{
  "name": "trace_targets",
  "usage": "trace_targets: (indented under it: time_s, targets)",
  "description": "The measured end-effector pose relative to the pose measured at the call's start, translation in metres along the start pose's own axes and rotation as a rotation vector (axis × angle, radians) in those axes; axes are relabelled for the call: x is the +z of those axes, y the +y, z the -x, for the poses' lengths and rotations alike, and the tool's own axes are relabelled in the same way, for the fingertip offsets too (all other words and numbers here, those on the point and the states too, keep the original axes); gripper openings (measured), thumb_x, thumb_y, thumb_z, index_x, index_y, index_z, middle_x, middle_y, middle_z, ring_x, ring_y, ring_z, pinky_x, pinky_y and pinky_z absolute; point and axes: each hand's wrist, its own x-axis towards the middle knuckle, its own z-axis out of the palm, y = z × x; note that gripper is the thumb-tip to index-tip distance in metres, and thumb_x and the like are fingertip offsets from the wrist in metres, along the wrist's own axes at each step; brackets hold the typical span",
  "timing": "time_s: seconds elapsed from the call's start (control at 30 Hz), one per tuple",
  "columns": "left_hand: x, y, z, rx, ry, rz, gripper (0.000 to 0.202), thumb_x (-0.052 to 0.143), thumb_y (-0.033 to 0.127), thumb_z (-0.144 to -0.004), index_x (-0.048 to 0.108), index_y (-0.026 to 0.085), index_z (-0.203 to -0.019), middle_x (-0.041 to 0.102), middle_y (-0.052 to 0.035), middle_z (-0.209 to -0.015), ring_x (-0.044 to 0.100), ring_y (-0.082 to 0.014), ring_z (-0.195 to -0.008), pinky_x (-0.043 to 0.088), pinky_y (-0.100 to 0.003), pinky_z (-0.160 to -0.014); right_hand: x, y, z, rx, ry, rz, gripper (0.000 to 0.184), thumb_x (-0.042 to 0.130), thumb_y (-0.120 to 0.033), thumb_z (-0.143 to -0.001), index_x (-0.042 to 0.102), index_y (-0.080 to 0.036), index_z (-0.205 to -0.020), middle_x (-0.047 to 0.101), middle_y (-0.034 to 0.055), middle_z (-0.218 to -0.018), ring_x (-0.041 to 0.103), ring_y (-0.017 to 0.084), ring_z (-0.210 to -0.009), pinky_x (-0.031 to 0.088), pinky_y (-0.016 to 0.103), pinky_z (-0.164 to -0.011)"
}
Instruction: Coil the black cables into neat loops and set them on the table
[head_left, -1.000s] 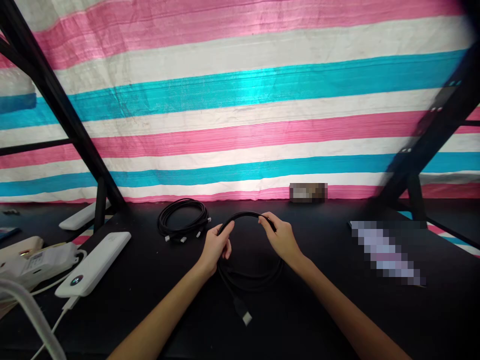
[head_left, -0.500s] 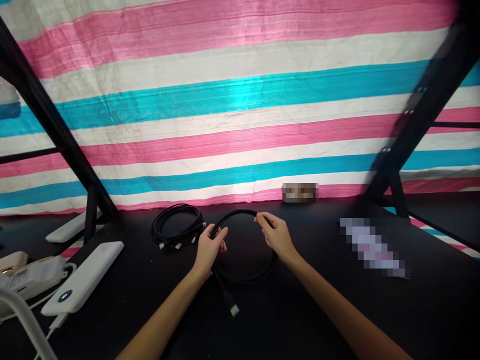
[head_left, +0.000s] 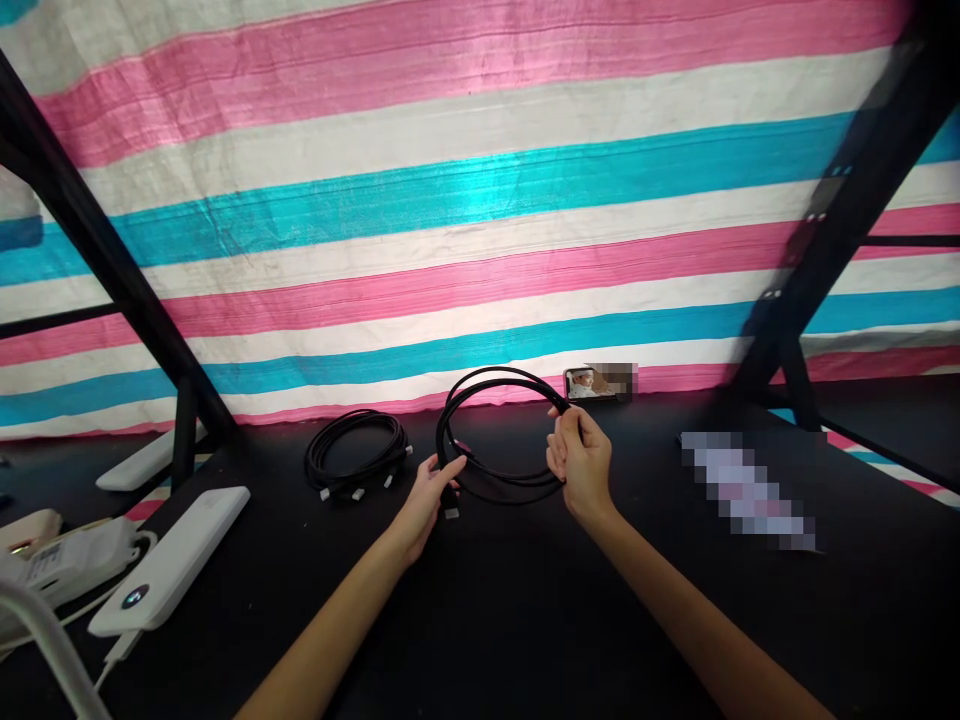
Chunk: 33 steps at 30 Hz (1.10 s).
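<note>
A black cable point(head_left: 501, 383) is looped into a loose coil and held up above the dark table. My left hand point(head_left: 429, 497) grips the left side of the loop, thumb on top, with a plug end point(head_left: 451, 512) hanging just below the fingers. On the right side of the loop, my right hand point(head_left: 585, 455) is closed around the cable, fingers curled in. Left of my hands, other black cables point(head_left: 352, 475) lie coiled on the table, their pale plug ends facing me.
A white power bank point(head_left: 180, 560) with a cord plugged in lies at the left, near a power strip point(head_left: 82, 560). A phone point(head_left: 589, 383) leans at the back by the striped sheet point(head_left: 480, 190). Black frame legs point(head_left: 817, 200) stand at both sides; a blurred flat item point(head_left: 742, 490) lies right.
The looped cable has risen and opened into a wider ring. My right hand has moved right and turned its fist round the cable; the plug end has swung up closer to my left hand.
</note>
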Motion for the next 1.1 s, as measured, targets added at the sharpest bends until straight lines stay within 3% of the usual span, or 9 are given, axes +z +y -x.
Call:
trace_targets:
  time_s: [0.13,0.23,0.37,0.57,0.7,0.8,0.87,1.0,1.1]
  targets:
    - [0.006,0.009,0.012,-0.184,-0.177,0.137,0.045,0.068,0.043,-0.069,0.057,0.011,-0.098,0.064,-0.0139,-0.095,0.062,-0.0228,-0.09,0.046,-0.03,-0.081,0.002,-0.003,0.001,0.022,-0.053,-0.076,0.031,0.058,-0.049,-0.079,0.055,-0.018,-0.076,0.025,-0.0115,-0.042,0.02,0.001,-0.03,0.018,0.011,-0.028]
    - [0.006,0.011,0.015,-0.243,-0.262,0.196,0.041,0.066,0.042,-0.072,0.059,0.011,-0.098,0.066,-0.0144,-0.096,0.064,-0.0254,-0.09,0.047,-0.033,-0.082,0.003,-0.003,0.002,0.03,-0.087,-0.087,0.03,0.059,-0.048,-0.08,0.055,-0.018,-0.076,0.025,-0.0115,-0.041,0.019,0.001,-0.03,0.018,0.011,-0.028]
    - [0.002,0.009,0.012,-0.144,-0.25,0.158,0.033,0.062,0.043,-0.075,0.062,0.018,-0.096,0.068,-0.0077,-0.097,0.065,-0.0188,-0.084,0.047,-0.027,-0.074,0.004,-0.004,0.002,0.049,-0.104,-0.078,0.031,0.059,-0.048,-0.079,0.056,-0.017,-0.076,0.025,-0.0116,-0.041,0.019,0.0,-0.03,0.019,0.01,-0.027]
    - [0.003,0.007,0.011,0.042,-0.239,-0.002,0.042,0.052,0.053,-0.079,0.062,0.014,-0.072,0.069,-0.0078,-0.075,0.062,-0.0156,-0.069,0.043,-0.023,-0.065,0.004,-0.003,0.002,0.108,-0.101,-0.025,0.032,0.06,-0.049,-0.078,0.055,-0.018,-0.078,0.027,-0.0118,-0.041,0.021,0.0,-0.028,0.017,0.01,-0.026]
    - [0.005,0.008,0.013,0.067,-0.239,0.113,0.038,0.054,0.051,-0.078,0.049,0.017,-0.06,0.068,-0.0054,-0.07,0.065,-0.0195,-0.073,0.044,-0.026,-0.065,0.004,0.0,0.001,0.159,-0.088,0.034,0.034,0.059,-0.051,-0.077,0.055,-0.017,-0.081,0.029,-0.0119,-0.041,0.022,0.001,-0.027,0.019,0.011,-0.025]
    - [0.003,0.01,0.012,-0.003,-0.287,0.147,0.047,0.052,0.051,-0.079,0.039,0.017,-0.048,0.066,-0.0065,-0.066,0.065,-0.02,-0.076,0.044,-0.025,-0.066,0.003,0.002,0.0,0.207,-0.129,0.092,0.035,0.056,-0.052,-0.078,0.055,-0.017,-0.084,0.033,-0.0117,-0.043,0.026,0.002,-0.026,0.027,0.013,-0.026]
    - [0.001,0.011,0.011,-0.051,-0.329,0.217,0.05,0.051,0.05,-0.08,0.032,0.018,-0.046,0.06,-0.0031,-0.056,0.064,-0.0175,-0.069,0.043,-0.024,-0.062,0.003,0.003,0.001,0.207,-0.175,0.173,0.036,0.052,-0.052,-0.08,0.055,-0.018,-0.091,0.038,-0.011,-0.046,0.032,0.003,-0.026,0.035,0.016,-0.028]
    - [-0.003,0.013,0.008,-0.057,-0.356,0.321,0.044,0.053,0.043,-0.082,0.031,0.019,-0.051,0.027,0.0074,-0.036,0.057,-0.0125,-0.05,0.038,-0.02,-0.052,0.002,0.0,0.005,0.046,-0.209,0.458,0.046,0.049,-0.049,-0.082,0.048,-0.023,-0.12,0.056,-0.0057,-0.064,0.042,0.005,-0.028,0.04,0.019,-0.028]
    - [-0.005,0.014,0.007,-0.047,-0.363,0.269,0.043,0.052,0.041,-0.083,0.03,0.019,-0.052,0.022,0.0079,-0.037,0.054,-0.0115,-0.047,0.037,-0.019,-0.052,0.002,-0.003,0.008,0.009,-0.219,0.597,0.056,0.05,-0.046,-0.083,0.038,-0.029,-0.134,0.063,-0.0013,-0.08,0.045,0.005,-0.029,0.042,0.019,-0.029]
